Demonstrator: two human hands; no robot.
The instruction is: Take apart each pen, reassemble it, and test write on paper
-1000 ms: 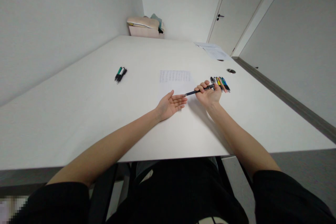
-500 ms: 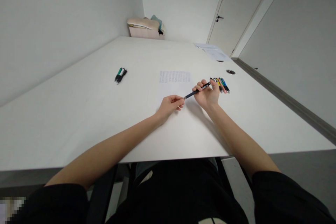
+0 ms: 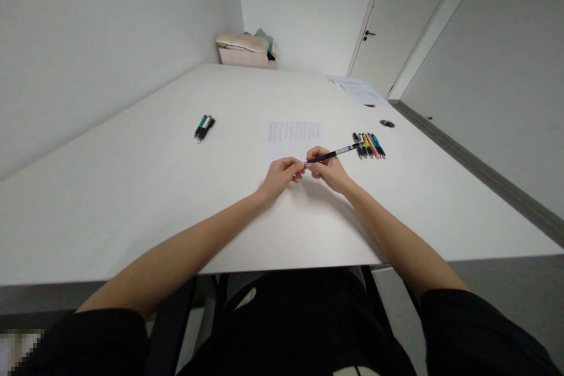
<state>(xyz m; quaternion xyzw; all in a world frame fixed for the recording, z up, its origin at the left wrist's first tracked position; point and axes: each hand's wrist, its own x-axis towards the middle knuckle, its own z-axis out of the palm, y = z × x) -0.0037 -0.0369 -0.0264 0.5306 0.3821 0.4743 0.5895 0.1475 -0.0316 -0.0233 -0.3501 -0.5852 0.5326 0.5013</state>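
A dark pen [image 3: 337,153] slants up to the right between my two hands, above a printed sheet of paper [image 3: 293,132]. My left hand [image 3: 282,178] pinches the pen's lower left tip between thumb and fingers. My right hand [image 3: 328,171] is closed round the pen's grip part close to that tip, and its fingers nearly touch my left ones. The pen's far end points at a row of several coloured pens [image 3: 369,145] lying side by side on the right.
A small group of pens [image 3: 204,128], green, white and black, lies on the left of the white table [image 3: 154,188]. More papers [image 3: 359,91] lie at the far right, near round metal table inserts [image 3: 387,123]. A pink box [image 3: 244,56] with cloth items stands beyond the table.
My right hand has moved down and left along the pen toward the tip, turning over so that the pen's upper part is bare. My left hand has barely moved.
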